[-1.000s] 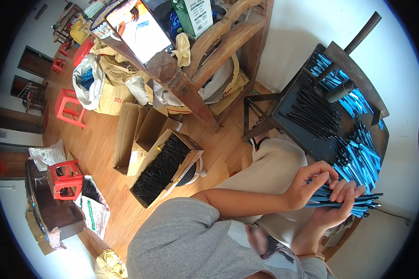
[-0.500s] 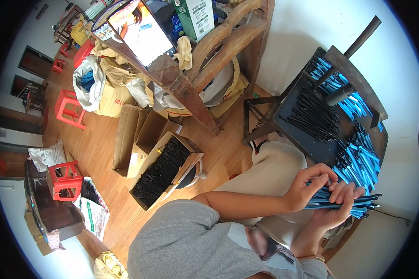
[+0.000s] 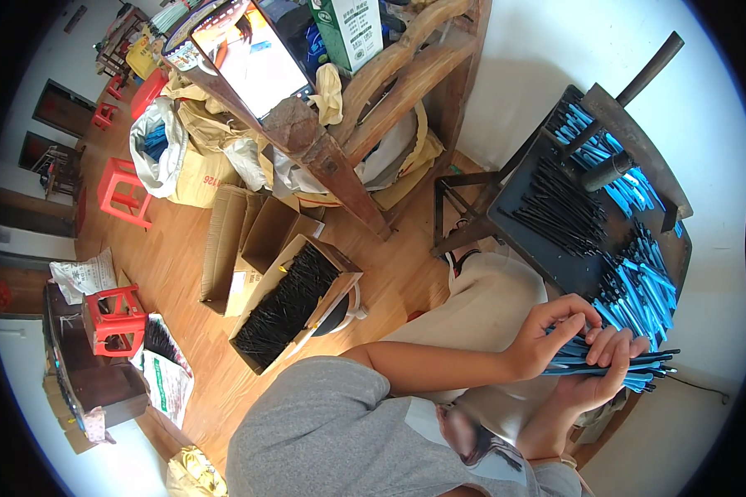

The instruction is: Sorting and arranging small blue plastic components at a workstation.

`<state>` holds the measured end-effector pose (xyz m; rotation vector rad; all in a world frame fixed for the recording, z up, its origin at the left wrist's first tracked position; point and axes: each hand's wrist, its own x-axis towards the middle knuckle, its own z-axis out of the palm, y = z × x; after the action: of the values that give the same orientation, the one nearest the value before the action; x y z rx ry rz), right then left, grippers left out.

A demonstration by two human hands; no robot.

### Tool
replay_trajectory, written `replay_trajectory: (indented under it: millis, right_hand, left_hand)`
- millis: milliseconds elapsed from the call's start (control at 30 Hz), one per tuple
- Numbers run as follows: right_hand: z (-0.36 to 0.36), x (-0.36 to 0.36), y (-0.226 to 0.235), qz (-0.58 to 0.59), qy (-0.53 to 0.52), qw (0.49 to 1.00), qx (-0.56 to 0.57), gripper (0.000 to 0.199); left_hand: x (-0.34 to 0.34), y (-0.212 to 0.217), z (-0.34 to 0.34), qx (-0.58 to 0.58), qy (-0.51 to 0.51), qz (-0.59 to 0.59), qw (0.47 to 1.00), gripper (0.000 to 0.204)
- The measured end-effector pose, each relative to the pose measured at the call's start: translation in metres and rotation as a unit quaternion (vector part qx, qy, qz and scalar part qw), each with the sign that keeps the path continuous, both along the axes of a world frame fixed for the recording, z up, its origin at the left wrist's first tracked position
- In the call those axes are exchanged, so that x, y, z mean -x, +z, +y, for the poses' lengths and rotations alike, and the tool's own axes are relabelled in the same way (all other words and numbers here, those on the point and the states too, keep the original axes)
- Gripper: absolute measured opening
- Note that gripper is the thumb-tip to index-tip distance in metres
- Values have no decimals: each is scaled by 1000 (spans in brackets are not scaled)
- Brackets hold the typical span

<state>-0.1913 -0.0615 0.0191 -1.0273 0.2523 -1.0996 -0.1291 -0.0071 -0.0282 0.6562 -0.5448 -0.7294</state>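
Two hands on one bundle of blue strips (image 3: 565, 358) with dark ends, held just off the near corner of the worktop (image 3: 617, 225). Right hand (image 3: 593, 385): fingers curled round the bundle, gripping. Left hand (image 3: 543, 335): fingers bent over the top, thumb drawn in; can't tell if it pinches a strip.

Handling, my read: light, thin, springy rather than stiff, probably smooth, so strips could slide lengthwise or fan out under a loose grip. Not obviously fragile. Best hold: wrapped round mid-length, ends free.

Worktop: black sticks (image 3: 559, 207) toward the left edge, loose blue pile (image 3: 638, 286) at the near corner, more blue strips (image 3: 593, 137) along the far edge, partly behind a metal lever frame (image 3: 634, 103).

Containers: cardboard box (image 3: 337, 291) on the floor, full of thin black pieces (image 3: 286, 306); open carton (image 3: 222, 248) beside it, contents unclear. White sack (image 3: 176, 161) holds blue pieces (image 3: 153, 142); printed sack (image 3: 170, 393) by a red stool (image 3: 116, 321) holds dark ones.
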Motion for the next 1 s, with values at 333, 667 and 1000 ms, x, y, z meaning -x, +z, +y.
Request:
replay_trajectory:
  millis: [333, 667, 1000]
  right_hand:
    - [-1, 0, 0, 5, -3, 1000, 0, 14]
    - [0, -1, 1, 10, -11, 1000, -2, 14]
    - [0, -1, 1, 12, -8, 1000, -8, 15]
  left_hand:
    - [0, -1, -1, 2, 3, 2, 1000, 29]
    - [0, -1, 0, 4, -2, 6, 1000, 28]
    - [0, 1, 1, 6, 1, 4, 1000, 28]
